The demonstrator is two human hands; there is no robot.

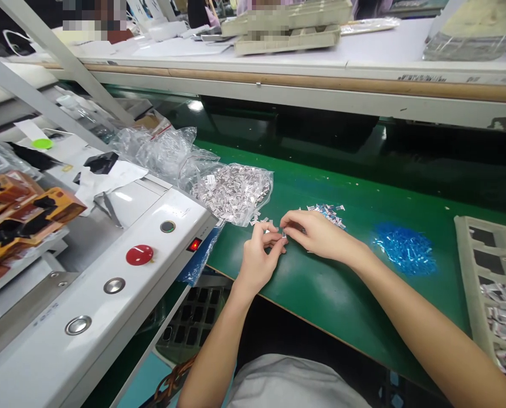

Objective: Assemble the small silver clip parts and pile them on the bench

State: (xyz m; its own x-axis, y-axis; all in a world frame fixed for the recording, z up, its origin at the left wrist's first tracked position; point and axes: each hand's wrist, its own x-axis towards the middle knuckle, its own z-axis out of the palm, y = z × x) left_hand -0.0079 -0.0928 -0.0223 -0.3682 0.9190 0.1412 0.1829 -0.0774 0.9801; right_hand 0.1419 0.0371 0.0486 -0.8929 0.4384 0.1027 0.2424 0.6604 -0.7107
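My left hand (262,255) and my right hand (307,229) meet over the green table (316,289), fingertips close together. Between them is a small whitish piece (284,234), pinched by the fingers of both hands. Just behind my left hand lies a clear bag (236,190) full of small silvery-white pieces, a few of them loose by its edge. A small pile of white and blue pieces (329,214) sits behind my right hand, partly hidden by it. To the right of my right forearm is a heap of blue film strips (405,248).
A white machine panel (146,283) with a red button (139,255) stands at the left. Crumpled clear bags (163,150) lie behind it. A compartment tray (465,272) holding small pieces is at the right. A raised white shelf (384,51) crosses the back.
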